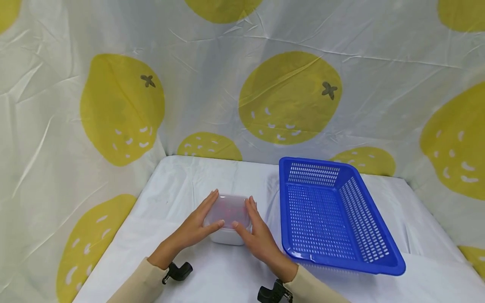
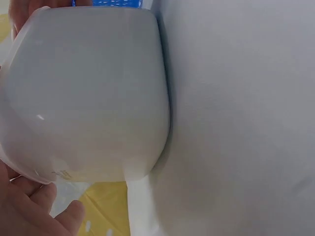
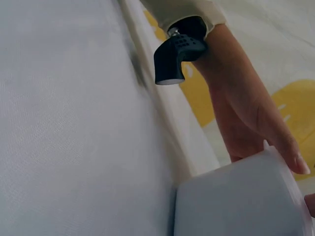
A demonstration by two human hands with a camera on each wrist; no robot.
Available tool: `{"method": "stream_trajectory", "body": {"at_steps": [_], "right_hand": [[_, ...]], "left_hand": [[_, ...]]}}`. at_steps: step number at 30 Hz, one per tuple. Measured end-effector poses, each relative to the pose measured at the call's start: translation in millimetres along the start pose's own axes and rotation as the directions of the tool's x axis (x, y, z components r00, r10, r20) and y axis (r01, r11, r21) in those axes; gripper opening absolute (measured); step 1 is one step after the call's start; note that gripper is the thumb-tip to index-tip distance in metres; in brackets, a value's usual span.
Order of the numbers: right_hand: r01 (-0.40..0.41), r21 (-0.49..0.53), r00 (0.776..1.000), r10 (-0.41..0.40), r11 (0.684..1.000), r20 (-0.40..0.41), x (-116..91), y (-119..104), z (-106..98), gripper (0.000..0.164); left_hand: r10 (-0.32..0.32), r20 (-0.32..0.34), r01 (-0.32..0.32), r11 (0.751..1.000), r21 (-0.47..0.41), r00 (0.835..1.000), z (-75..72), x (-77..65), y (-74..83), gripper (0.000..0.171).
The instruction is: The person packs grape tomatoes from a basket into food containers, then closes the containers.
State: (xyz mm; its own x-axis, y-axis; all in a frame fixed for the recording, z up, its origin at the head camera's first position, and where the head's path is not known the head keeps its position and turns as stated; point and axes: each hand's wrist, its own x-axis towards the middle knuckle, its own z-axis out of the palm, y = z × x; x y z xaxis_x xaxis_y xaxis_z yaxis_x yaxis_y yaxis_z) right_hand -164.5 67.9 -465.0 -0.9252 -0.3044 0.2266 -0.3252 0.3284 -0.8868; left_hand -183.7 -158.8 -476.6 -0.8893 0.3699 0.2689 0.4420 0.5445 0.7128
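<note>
A small white plastic food container (image 1: 227, 238) stands upright on the white table, with a translucent, pink-tinged lid (image 1: 229, 208) over its top. My left hand (image 1: 195, 225) lies along the lid's left edge, fingers extended forward and thumb on the near part of the lid. On the opposite edge my right hand (image 1: 261, 235) lies in much the same way, its thumb close to the left one. From the left wrist view, the container's smooth side (image 2: 88, 93) fills much of the picture, with left fingertips (image 2: 44, 196) near the rim. The right wrist view shows the left thumb at the lid's edge.
To the right of the container stands a blue perforated plastic basket (image 1: 322, 219), its inner floor visible. White cloth covers the table (image 1: 182, 181). Behind and beside it hangs a pale curtain (image 1: 204, 84) printed with yellow lemons. Each wrist carries a black camera mount (image 1: 178, 271).
</note>
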Motion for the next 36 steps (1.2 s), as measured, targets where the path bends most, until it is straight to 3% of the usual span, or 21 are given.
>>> {"method": "stream_trajectory", "body": {"at_steps": [13,25,36], "right_hand": [[0.036,0.0,0.998,-0.036,0.999,-0.043,-1,10,7,0.079],[0.084,0.003,0.996,-0.084,0.996,-0.027,-2,19,14,0.074],[0.111,-0.035,0.994,-0.112,0.993,-0.009,-3,19,12,0.076]], "left_hand": [[0.038,0.007,-0.038,0.999,-0.037,0.999,3.5,-1.4,-3.4,0.081],[0.061,-0.002,-0.061,0.993,-0.097,0.998,8.2,-2.9,-10.4,0.081],[0.077,0.014,-0.076,0.994,-0.072,0.997,9.0,-3.3,-12.5,0.085]]}}
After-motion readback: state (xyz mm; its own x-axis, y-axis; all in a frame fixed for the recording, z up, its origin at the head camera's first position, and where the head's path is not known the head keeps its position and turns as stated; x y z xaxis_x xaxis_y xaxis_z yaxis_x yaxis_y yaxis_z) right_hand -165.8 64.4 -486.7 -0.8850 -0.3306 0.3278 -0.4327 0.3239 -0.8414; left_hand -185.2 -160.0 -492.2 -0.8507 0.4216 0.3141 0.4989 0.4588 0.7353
